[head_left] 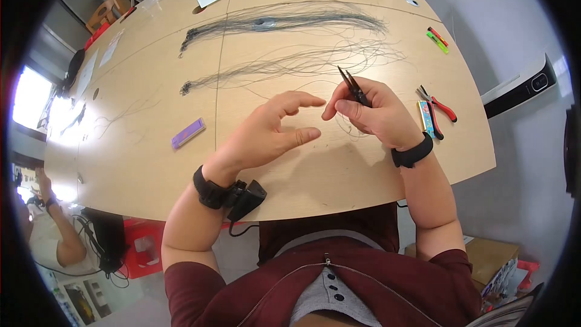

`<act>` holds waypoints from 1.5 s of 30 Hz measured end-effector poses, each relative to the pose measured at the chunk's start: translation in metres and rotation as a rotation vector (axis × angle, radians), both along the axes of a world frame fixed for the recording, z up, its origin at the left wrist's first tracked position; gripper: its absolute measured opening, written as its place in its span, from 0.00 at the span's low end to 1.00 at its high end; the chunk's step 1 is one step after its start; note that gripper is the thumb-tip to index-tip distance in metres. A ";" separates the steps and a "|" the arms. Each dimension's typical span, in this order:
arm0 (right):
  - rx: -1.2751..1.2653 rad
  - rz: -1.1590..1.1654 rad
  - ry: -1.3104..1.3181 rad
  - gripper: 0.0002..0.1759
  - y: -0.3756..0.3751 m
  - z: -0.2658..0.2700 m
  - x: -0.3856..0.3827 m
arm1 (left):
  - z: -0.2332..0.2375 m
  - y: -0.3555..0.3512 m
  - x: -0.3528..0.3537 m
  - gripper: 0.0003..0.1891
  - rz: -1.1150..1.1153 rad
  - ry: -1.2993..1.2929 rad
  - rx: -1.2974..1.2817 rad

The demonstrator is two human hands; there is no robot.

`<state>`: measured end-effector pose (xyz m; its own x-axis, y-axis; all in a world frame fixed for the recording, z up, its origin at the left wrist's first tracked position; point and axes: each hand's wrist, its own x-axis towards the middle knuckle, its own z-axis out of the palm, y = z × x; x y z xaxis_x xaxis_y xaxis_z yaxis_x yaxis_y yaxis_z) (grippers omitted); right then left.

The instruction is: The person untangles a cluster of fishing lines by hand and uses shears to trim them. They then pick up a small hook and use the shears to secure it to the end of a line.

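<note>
Black tool (352, 85) half hidden in right hand (378, 115), left hand (266, 133) spread

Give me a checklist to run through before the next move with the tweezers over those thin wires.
1. Tool grip: right hand holds the black tweezers, tips pointing away from the body: ok.
2. Tweezer tips pinching anything: cannot tell, too fine to see.
3. Left hand free, fingers open and curved beside the right hand: ok.
4. Wire bundles laid out beyond the hands, not under them: ok.
5. Red-handled pliers lying apart from the right wrist: ok.
6. Purple block apart from the left hand: ok.
</note>
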<state>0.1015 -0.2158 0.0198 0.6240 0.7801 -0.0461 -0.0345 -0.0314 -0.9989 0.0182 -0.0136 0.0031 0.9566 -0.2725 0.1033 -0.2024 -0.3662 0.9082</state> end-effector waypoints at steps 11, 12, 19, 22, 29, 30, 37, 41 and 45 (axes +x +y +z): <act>0.081 0.028 -0.032 0.06 0.003 -0.005 -0.004 | -0.016 -0.007 0.003 0.13 -0.007 0.302 -0.352; 0.074 0.021 -0.047 0.06 0.002 -0.004 -0.004 | -0.015 -0.006 0.003 0.12 -0.009 0.299 -0.334; 0.086 -0.177 0.072 0.06 -0.003 -0.001 0.002 | -0.002 -0.003 0.002 0.09 0.056 0.350 -0.413; 0.084 -0.211 0.041 0.06 -0.006 -0.003 0.007 | -0.001 -0.003 0.002 0.09 0.091 0.337 -0.460; 0.030 -0.437 -0.279 0.07 -0.005 -0.017 0.015 | 0.001 -0.001 0.001 0.12 0.175 0.319 -0.578; 0.018 -0.508 -0.417 0.07 -0.002 -0.020 0.016 | 0.001 0.000 0.001 0.12 0.187 0.333 -0.615; 0.057 -0.161 -0.818 0.22 0.008 -0.014 -0.010 | 0.005 -0.002 -0.002 0.17 0.202 0.463 -0.809; 0.026 -0.133 -0.949 0.22 0.015 -0.020 -0.015 | 0.006 -0.006 -0.002 0.20 0.197 0.476 -0.836; 0.008 -0.155 -0.950 0.18 0.015 -0.021 -0.016 | 0.005 -0.003 -0.003 0.20 0.185 0.482 -0.778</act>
